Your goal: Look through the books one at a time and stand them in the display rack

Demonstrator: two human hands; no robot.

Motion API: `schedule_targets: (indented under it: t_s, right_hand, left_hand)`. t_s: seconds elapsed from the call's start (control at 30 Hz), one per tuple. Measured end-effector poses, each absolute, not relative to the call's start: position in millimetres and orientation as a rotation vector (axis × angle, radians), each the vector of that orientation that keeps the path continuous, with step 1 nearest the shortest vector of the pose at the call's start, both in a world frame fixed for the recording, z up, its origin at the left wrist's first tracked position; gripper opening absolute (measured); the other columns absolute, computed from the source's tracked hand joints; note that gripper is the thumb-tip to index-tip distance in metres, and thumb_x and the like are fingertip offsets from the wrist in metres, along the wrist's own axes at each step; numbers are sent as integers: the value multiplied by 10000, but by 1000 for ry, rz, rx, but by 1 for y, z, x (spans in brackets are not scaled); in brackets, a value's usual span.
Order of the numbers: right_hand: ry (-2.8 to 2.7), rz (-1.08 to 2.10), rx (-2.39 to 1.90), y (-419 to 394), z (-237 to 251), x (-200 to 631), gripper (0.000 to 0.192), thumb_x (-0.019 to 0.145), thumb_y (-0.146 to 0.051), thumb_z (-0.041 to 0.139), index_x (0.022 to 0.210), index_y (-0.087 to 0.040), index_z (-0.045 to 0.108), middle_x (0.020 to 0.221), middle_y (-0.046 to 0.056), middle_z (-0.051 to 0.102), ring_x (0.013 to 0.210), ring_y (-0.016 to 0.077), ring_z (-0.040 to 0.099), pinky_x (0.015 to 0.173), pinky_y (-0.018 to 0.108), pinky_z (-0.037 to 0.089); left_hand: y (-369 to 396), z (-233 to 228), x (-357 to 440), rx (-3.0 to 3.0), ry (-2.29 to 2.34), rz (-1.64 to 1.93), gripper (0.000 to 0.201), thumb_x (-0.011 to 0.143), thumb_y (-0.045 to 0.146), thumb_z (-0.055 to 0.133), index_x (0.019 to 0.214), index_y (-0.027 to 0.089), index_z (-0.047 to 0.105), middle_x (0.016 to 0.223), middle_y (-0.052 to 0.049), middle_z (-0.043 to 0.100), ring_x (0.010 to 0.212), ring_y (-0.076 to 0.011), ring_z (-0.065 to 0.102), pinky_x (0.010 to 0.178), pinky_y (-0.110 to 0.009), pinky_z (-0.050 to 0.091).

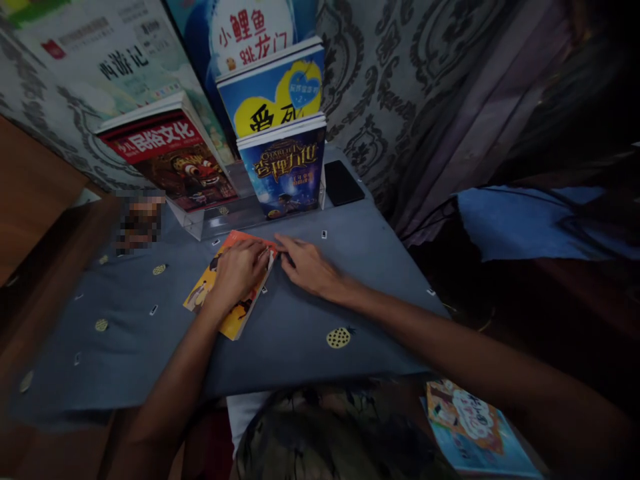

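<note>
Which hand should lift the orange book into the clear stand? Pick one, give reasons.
Left, probably. The left hand already lies flat on the orange book, covering its upper part. The right hand only touches the book's right edge with its fingertips, mostly resting on the grey cloth. The stand sits just ahead.

Both forearms reach up from the bottom of the frame toward its middle, the left from the lower left, the right from the lower right. The left hand [240, 267] lies palm down, fingers curled. The right hand [307, 267] lies flat just beside it, fingers stretched toward the left hand's fingertips.
</note>
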State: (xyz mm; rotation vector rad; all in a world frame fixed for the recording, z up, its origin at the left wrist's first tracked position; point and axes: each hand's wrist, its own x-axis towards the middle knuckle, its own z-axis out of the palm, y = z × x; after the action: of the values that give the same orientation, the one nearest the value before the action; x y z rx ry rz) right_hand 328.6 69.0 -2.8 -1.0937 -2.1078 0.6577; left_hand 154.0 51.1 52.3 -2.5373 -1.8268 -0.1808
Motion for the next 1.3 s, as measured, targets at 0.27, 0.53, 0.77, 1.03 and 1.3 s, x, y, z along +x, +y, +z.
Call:
schedule_targets:
  t_s: [0.27,0.53,0.77,1.03,1.3]
  right_hand:
    - [-2218,695,-1035,85,-4,308,406,981,-248,508,1376,-157,482,1178,150,700,1076,271,673,949,419,519]
    - [-2269,606,-938,120,-14,275,480,933,-215,518,1400,-116,471,1397,219,583,1340,320,523,1138,524,407]
    - [-2310,546,-933,132,-20,272,508,949,-252,503,1434,-107,458,1458,221,545,1364,316,510,1150,518,402]
    - [-2292,597,-923,132,-24,276,475,995,-317,487,1442,-157,488,1503,172,525,1405,289,479,1173,507,377]
    - [-2303,602,-951,132,-22,277,466,1000,-323,496,1417,-121,535,1540,183,486,1430,294,458,1194,480,357]
  left_hand:
    - [55,51,127,-2454,-1921,-151,382,1013,314,429,1289,178,655,1381,-121,642,1239,-293,601,1018,-435,493]
    - [68,42,111,-2371,-1996,-134,419,1015,267,423,1379,122,573,1468,-151,570,1313,-274,580,1093,-417,463]
    - [73,37,107,-2354,-2003,-187,405,1015,283,418,1355,143,586,1473,-147,566,1344,-264,556,1091,-408,461]
    - [57,31,105,-2509,-1883,-230,425,1003,271,437,1392,155,561,1490,-137,551,1384,-273,511,1141,-471,405]
    - [-11,32,107,-2744,-1655,-264,417,1009,313,473,1408,229,566,1482,-106,566,1407,-246,496,1171,-496,386]
